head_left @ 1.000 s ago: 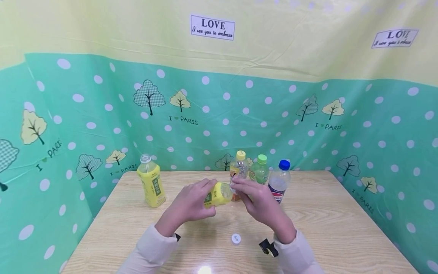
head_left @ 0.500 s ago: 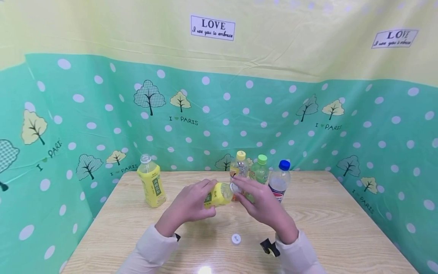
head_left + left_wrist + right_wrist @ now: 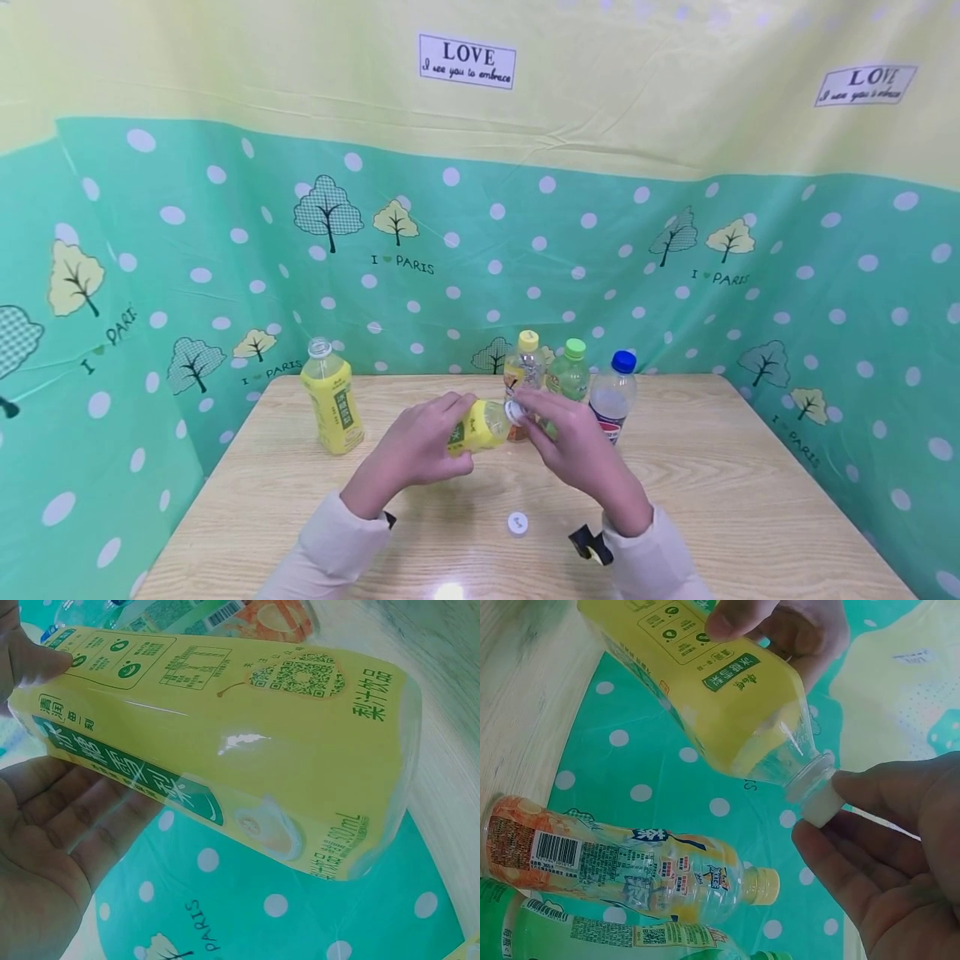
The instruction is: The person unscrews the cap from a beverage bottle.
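Observation:
In the head view my left hand (image 3: 420, 442) grips a yellow-labelled drink bottle (image 3: 478, 428), tilted with its neck to the right. The left wrist view shows the thumb and fingers on either side of the bottle (image 3: 247, 750). My right hand (image 3: 577, 446) pinches a white bottle cap (image 3: 825, 806) between thumb and fingers at the bottle's mouth. A second white cap (image 3: 517, 523) lies on the table below the hands. To the left stands a similar yellow-labelled bottle (image 3: 332, 408), upright with no cap on.
Behind the hands stand a yellow-capped bottle (image 3: 528, 358), a green-capped bottle (image 3: 570, 375) and a blue-capped bottle (image 3: 615, 400). The wooden table (image 3: 720, 500) is backed by a printed green and yellow curtain (image 3: 450, 200).
The right fingers have shifted slightly around the cap, which shows more of its white top than a second ago. The left hand and its bottle stay in place.

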`<state>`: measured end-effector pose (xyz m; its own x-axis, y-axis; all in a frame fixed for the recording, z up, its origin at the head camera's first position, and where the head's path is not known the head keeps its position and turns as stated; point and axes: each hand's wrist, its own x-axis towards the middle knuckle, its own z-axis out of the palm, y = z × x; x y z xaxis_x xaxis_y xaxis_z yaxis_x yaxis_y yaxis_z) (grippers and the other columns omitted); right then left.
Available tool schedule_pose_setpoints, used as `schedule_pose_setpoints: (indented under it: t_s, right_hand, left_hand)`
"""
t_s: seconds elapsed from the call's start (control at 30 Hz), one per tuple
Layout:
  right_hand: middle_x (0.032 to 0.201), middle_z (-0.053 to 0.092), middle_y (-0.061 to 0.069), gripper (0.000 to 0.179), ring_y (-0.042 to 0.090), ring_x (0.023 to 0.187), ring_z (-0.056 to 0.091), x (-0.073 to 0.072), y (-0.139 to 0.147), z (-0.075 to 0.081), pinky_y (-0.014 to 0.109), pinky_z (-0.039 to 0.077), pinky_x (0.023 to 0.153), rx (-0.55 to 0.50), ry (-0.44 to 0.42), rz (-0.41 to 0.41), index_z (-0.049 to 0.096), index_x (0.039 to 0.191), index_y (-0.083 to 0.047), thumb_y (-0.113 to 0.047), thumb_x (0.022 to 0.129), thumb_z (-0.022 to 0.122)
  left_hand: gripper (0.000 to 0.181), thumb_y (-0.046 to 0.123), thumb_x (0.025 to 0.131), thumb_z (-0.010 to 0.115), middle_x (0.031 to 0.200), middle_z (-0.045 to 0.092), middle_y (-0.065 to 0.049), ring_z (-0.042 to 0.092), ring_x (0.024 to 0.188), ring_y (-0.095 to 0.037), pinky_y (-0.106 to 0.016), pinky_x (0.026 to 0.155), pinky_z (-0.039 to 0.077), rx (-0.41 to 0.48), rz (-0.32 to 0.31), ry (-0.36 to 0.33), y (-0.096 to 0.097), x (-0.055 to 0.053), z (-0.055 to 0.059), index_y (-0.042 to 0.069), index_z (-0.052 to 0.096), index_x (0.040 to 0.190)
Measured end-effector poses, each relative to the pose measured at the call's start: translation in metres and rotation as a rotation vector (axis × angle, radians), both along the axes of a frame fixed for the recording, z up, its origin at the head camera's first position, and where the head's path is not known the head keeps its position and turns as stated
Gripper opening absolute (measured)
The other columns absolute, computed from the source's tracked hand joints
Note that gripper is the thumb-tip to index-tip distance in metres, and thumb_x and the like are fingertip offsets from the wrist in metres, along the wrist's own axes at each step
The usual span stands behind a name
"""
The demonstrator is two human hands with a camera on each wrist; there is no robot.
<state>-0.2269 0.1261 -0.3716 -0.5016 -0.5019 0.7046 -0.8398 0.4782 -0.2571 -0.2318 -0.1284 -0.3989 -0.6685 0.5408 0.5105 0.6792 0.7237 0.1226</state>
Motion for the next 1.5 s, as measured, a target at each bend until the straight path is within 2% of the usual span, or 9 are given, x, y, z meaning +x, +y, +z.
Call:
schedule_pose_setpoints:
  t_s: [0.3,0.4,0.57,0.73,0.87,0.97,1.17,1.33,1.5]
  right_hand:
    - [0.124,0.072,0.013,0.037,0.029,0.114,0.069,0.0023,0.0000,0.0013,0.031,0.059,0.088,0.000,-0.017,0.009,0.074,0.116,-0.001,0.010,0.081,0.079]
    - [0.130,0.069,0.013,0.043,0.030,0.120,0.067,0.0020,0.0004,0.0008,0.031,0.059,0.089,0.004,-0.028,-0.001,0.071,0.123,-0.002,0.007,0.082,0.079]
    - [0.138,0.063,0.014,0.050,0.030,0.128,0.061,0.0014,0.0009,-0.0007,0.037,0.053,0.100,0.007,-0.048,-0.038,0.065,0.135,-0.004,-0.005,0.088,0.079]
    - [0.131,0.068,0.017,0.044,0.027,0.114,0.069,0.0009,-0.0006,-0.0016,0.036,0.058,0.094,-0.007,-0.047,-0.065,0.066,0.132,-0.002,-0.011,0.091,0.077]
    - [0.122,0.072,0.017,0.038,0.016,0.091,0.072,0.0011,-0.0016,-0.0014,0.029,0.061,0.079,-0.020,-0.076,-0.041,0.068,0.130,-0.001,-0.011,0.094,0.075]
    - [0.119,0.073,0.015,0.034,0.011,0.085,0.070,0.0014,-0.0016,-0.0014,0.023,0.060,0.074,-0.014,-0.080,-0.034,0.069,0.128,-0.001,-0.010,0.095,0.073]
    - [0.121,0.072,0.016,0.034,0.020,0.097,0.074,0.0007,-0.0010,-0.0009,0.026,0.061,0.081,-0.008,-0.061,-0.008,0.070,0.126,-0.001,-0.003,0.092,0.074]
    - [0.125,0.070,0.019,0.037,0.030,0.112,0.070,0.0001,-0.0005,-0.0004,0.032,0.059,0.089,0.002,-0.055,0.013,0.069,0.126,0.002,0.002,0.090,0.074]
    - [0.126,0.069,0.018,0.038,0.032,0.115,0.069,0.0004,0.0010,0.0022,0.035,0.058,0.092,0.004,-0.033,0.015,0.069,0.126,0.002,0.004,0.088,0.075]
  left_hand:
    - [0.072,0.030,0.070,0.078,0.105,0.065,-0.002,0.052,0.073,-0.008,-0.020,0.060,0.048,-0.005,0.007,-0.011,0.0000,0.0008,-0.0005,0.002,0.061,0.134]
    - [0.072,0.030,0.071,0.078,0.107,0.066,-0.001,0.053,0.074,-0.007,-0.020,0.061,0.048,-0.009,0.012,-0.019,0.0001,0.0005,-0.0007,0.003,0.061,0.135]
    - [0.073,0.031,0.071,0.078,0.107,0.066,-0.002,0.053,0.074,-0.007,-0.020,0.061,0.048,-0.012,0.019,-0.021,0.0005,0.0000,-0.0008,0.003,0.060,0.136]
    - [0.073,0.031,0.071,0.078,0.106,0.065,-0.001,0.052,0.073,-0.007,-0.020,0.060,0.047,-0.007,0.016,-0.010,0.0004,0.0000,-0.0008,0.003,0.060,0.135]
    - [0.072,0.030,0.070,0.077,0.105,0.065,-0.001,0.052,0.073,-0.007,-0.020,0.060,0.047,-0.008,0.002,-0.004,0.0003,-0.0004,-0.0013,0.004,0.060,0.135]
    - [0.072,0.030,0.070,0.077,0.105,0.064,-0.001,0.052,0.074,-0.007,-0.020,0.061,0.048,-0.011,-0.003,0.000,0.0003,-0.0006,-0.0016,0.004,0.060,0.135]
    - [0.073,0.031,0.070,0.077,0.106,0.065,-0.001,0.053,0.075,-0.007,-0.021,0.062,0.049,-0.016,0.002,-0.004,0.0000,-0.0001,-0.0013,0.004,0.060,0.136]
    - [0.073,0.031,0.071,0.078,0.107,0.065,-0.001,0.053,0.075,-0.007,-0.021,0.063,0.049,-0.009,0.005,-0.020,-0.0008,-0.0003,-0.0010,0.005,0.060,0.136]
    - [0.074,0.030,0.071,0.078,0.104,0.064,0.001,0.053,0.075,-0.006,-0.020,0.062,0.049,0.013,0.000,-0.049,-0.0028,-0.0020,-0.0010,0.004,0.059,0.137]
